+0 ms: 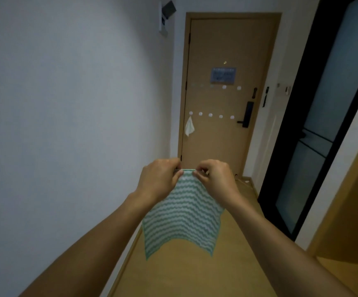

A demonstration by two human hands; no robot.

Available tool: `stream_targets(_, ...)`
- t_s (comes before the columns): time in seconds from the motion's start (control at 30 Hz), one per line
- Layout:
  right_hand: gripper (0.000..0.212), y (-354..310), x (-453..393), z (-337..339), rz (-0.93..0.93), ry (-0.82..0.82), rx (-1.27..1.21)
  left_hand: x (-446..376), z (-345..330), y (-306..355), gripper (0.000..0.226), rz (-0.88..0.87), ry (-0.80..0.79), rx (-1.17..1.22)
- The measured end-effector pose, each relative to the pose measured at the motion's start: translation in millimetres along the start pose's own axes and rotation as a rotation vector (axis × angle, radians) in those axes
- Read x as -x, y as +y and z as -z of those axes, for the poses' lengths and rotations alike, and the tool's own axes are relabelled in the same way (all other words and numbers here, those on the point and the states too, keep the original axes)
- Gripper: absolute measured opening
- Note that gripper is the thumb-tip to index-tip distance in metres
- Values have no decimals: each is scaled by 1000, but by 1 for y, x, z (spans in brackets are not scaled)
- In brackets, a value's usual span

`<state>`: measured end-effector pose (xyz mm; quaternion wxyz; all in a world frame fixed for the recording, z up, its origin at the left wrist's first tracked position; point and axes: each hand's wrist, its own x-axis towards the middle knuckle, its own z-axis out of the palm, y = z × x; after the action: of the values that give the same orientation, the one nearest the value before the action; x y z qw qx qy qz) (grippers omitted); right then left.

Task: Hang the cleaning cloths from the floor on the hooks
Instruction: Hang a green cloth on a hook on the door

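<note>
A green and white wavy-striped cleaning cloth (184,215) hangs in front of me, held up by its top edge. My left hand (161,179) pinches that edge on the left and my right hand (214,179) pinches it on the right, the two close together. Ahead, a brown door (227,50) carries a row of round white hooks (210,115) at mid height and another row (224,87) higher up. A white cloth (189,127) hangs from the leftmost lower hook. The other hooks in the lower row are bare.
A narrow corridor with a white wall (66,103) on the left and a dark glass sliding door (315,136) on the right. The wooden floor (195,275) runs to the door. A black lock and handle (247,114) sit on the door's right side.
</note>
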<state>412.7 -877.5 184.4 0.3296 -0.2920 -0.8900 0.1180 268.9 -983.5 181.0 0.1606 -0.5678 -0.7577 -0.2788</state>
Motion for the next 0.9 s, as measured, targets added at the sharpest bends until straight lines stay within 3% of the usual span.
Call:
stream_targets(0.37,18,68,-165,-73,-119,-4,-26,-176,-86,-91,16,-111,-61,107)
stream_targets(0.53,10,96,-231,-102,-191,9,-72,-251,-122,-122,15,-187,-69,170)
stream_targets(0.9,10,191,-358,-175,-219,31,49,-376,-226,-176,12,-176,-71,150)
